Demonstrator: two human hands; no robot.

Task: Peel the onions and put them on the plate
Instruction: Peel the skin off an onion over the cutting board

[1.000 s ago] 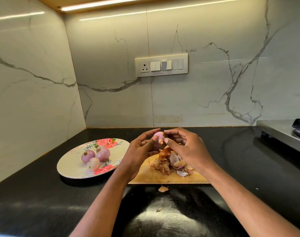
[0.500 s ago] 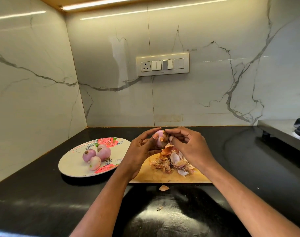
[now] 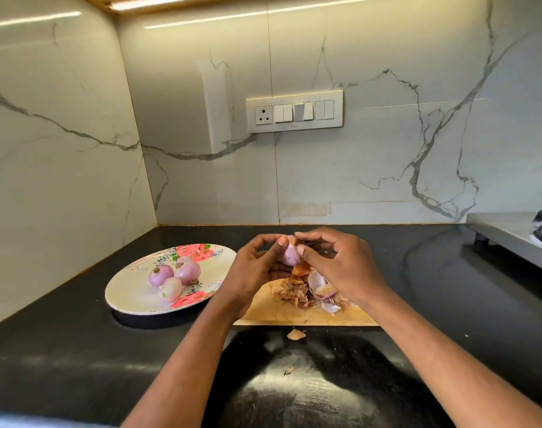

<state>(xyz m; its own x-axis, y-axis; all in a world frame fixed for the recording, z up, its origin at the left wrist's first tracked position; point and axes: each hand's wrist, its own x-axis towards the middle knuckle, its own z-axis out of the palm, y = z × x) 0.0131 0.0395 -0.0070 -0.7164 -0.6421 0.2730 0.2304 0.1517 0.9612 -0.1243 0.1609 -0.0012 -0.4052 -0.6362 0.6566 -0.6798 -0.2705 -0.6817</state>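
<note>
A small pale purple onion [image 3: 289, 254] is held up over the wooden cutting board [image 3: 297, 315]. My left hand [image 3: 252, 273] grips it from the left with curled fingers. My right hand [image 3: 340, 267] pinches the skin at the onion's top, thumb against its side. Under the hands lies a heap of brown and purple peels [image 3: 306, 290] on the board. Three peeled onions [image 3: 174, 276] lie together on the flowered plate [image 3: 130, 296] to the left.
The black countertop [image 3: 78, 366] meets marble walls at the back and left. A loose peel [image 3: 296, 334] lies just in front of the board. A steel stove edge [image 3: 510, 233] juts in at the right. A switch panel [image 3: 294, 111] is on the back wall.
The onion has been turned a little between both hands, and my right fingers have shifted to its top. The plate and the peel heap stay as they were.
</note>
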